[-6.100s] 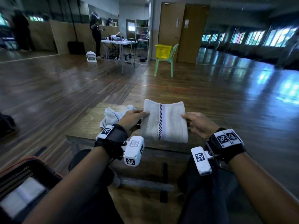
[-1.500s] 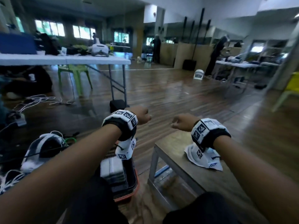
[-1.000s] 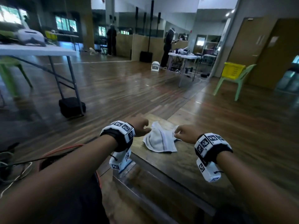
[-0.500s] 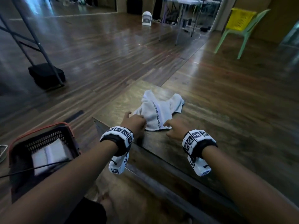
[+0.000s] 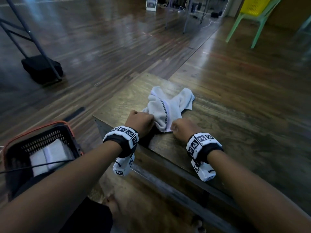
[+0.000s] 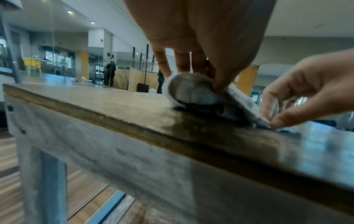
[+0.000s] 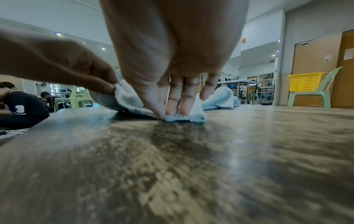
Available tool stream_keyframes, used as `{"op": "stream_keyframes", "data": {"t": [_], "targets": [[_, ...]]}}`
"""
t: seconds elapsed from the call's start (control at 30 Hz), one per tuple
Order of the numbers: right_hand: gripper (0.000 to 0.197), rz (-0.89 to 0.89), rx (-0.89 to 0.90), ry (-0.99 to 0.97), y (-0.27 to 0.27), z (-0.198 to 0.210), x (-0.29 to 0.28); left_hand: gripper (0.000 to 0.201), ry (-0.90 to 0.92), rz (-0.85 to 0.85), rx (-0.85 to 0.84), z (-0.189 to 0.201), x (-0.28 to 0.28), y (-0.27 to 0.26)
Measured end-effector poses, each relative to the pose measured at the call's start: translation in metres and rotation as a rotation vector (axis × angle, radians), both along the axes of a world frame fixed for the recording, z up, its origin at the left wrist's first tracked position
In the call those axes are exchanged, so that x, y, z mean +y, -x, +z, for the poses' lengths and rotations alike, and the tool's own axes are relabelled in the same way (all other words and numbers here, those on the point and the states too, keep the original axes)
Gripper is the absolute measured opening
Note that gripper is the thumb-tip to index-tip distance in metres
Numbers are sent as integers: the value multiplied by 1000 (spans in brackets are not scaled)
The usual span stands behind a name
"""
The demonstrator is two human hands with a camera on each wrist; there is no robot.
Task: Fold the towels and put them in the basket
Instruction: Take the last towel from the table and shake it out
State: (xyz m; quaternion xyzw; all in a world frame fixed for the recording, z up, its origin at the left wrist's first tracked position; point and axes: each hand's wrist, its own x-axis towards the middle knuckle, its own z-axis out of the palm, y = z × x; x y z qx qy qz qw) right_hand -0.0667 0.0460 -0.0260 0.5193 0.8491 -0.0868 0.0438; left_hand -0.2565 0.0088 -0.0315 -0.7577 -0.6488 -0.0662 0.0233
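A crumpled white towel (image 5: 165, 105) with a checkered stripe lies on the low wooden table (image 5: 127, 98). My left hand (image 5: 140, 121) pinches the towel's near left edge (image 6: 193, 91) between thumb and fingers. My right hand (image 5: 183, 127) pinches the near right corner (image 7: 178, 117) down against the table top. In the right wrist view the towel (image 7: 220, 97) bunches up behind my fingers. A black basket (image 5: 50, 137) with an orange rim stands on the floor at my left, with folded white towels (image 5: 50, 155) inside.
The table's near edge and metal frame (image 6: 95, 144) run below my wrists. A folding-table leg with a black bag (image 5: 42, 68) stands far left. A green chair with a yellow basket (image 5: 252, 5) is at the far right. My legs and bare foot (image 5: 114, 204) are below.
Since the folded towel went into the basket, my view has swung back to the table. Both hands have closed on the near edge of the crumpled towel.
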Motion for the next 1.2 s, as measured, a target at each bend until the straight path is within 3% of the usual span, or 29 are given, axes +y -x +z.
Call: {"op": "stream_keyframes", "data": {"t": [0.2, 0.33, 0.6, 0.73, 0.8, 0.9, 0.97, 1.03, 1.13, 1.2], "targets": [[15, -27, 105, -7, -14, 29, -16, 25, -81, -81, -43, 46, -12, 4], [3, -65, 286, -116, -27, 80, -27, 28, -200, -117, -104, 99, -18, 1], [15, -139, 550, -265, -53, 190, -55, 25, -458, -174, -267, 203, -36, -14], [10, -132, 505, -315, -62, 216, -70, 32, -534, -224, -333, 239, -42, -25], [3, -137, 427, -333, -65, 219, -76, 31, -558, -246, -323, 249, -46, -32], [14, -160, 362, -267, -72, 215, -84, 23, -583, -250, -327, 254, -51, -42], [21, -174, 385, -171, -80, 211, -86, 28, -570, -266, -394, 255, -53, -47], [27, -190, 460, -105, -87, 208, -89, 31, -536, -268, -458, 254, -54, -49], [8, -251, 668, -132, -96, 214, -90, 23, -453, -221, -511, 252, -51, -50], [13, -284, 839, -187, -103, 224, -89, 16, -405, -197, -570, 249, -48, -51]]}}
